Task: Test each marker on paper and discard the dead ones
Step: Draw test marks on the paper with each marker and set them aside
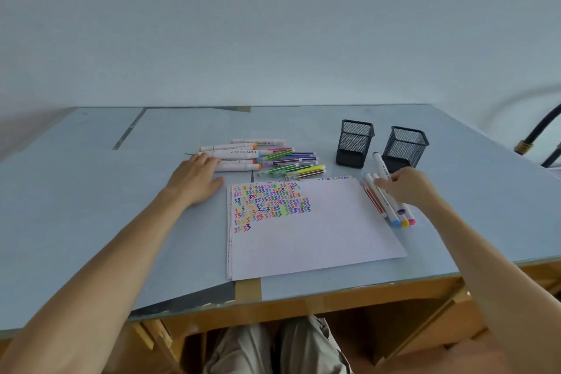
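The person's knees in pale trousers show under the near edge of the desk.

The left hand lies flat on the desk, palm down, its fingers straight and close together, holding nothing. The fingertips touch the near ends of a pile of white-barrelled markers lying on their sides just beyond them. To the right of those, past the fingertips, lies a heap of thinner striped pens in green, purple, yellow and pink.

Just right of the left thumb starts a stack of white paper, its upper left part covered in rows of small coloured squiggles.

Beyond the paper's far right corner stand two black mesh pen cups, upright, side by side and apart.

The right hand hovers at the paper's right edge, its curled fingers pinching a white marker whose dark end points away towards the cups. Under and just beside these fingers lies a row of markers with blue, yellow, pink and purple caps pointing towards the person.
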